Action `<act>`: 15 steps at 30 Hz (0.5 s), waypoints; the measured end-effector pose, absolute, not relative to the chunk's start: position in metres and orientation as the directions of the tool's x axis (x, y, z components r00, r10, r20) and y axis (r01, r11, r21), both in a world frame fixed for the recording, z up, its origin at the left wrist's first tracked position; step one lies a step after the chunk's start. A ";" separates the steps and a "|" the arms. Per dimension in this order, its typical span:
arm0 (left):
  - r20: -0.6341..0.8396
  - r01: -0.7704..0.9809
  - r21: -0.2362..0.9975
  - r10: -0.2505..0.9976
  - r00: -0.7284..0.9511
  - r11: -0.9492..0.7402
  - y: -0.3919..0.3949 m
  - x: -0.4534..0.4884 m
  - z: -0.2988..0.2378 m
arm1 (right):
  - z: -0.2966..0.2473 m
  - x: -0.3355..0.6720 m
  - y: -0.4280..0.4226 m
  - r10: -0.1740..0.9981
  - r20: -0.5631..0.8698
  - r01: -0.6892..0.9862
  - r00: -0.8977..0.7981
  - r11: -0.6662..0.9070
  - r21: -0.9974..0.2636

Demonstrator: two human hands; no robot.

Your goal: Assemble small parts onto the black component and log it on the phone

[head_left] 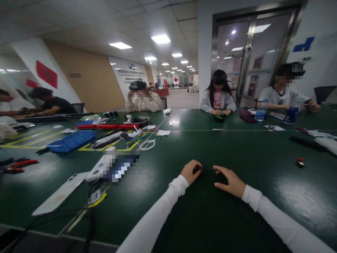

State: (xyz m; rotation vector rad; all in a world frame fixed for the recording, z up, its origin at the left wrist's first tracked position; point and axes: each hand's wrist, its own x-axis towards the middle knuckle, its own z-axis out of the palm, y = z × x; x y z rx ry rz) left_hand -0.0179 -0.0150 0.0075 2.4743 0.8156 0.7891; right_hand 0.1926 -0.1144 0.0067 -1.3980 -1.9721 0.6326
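My left hand (191, 171) is closed in a pinch low over the green table (184, 207). Between its thumb and fingertips is a small dark piece with a metallic glint (202, 168), too small to name. A short gap to the right, my right hand (230, 181) has its thumb and fingers apart, with nothing between them. Both forearms wear white sleeves. A small red and black object (299, 162) lies farther right on the table, away from both hands.
Left of my hands lie a pale phone (61, 193), a white device (101, 165) and cables. Beyond them are a blue tray (71, 140), a coiled white cable (147, 144) and red-handled tools (23, 163). Several people sit around the table. A water bottle (261, 110) stands at the far right.
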 end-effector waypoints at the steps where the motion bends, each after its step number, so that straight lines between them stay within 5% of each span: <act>1: 0.372 0.363 0.550 0.610 0.700 -0.752 -0.022 -0.007 0.008 | 0.008 0.190 -0.114 0.945 0.219 0.650 -0.244 0.327 -0.685; 15: 0.314 0.221 0.724 0.597 0.738 -0.653 -0.042 0.018 0.022 | 0.007 0.185 -0.108 0.967 0.192 0.704 -0.166 0.252 -0.664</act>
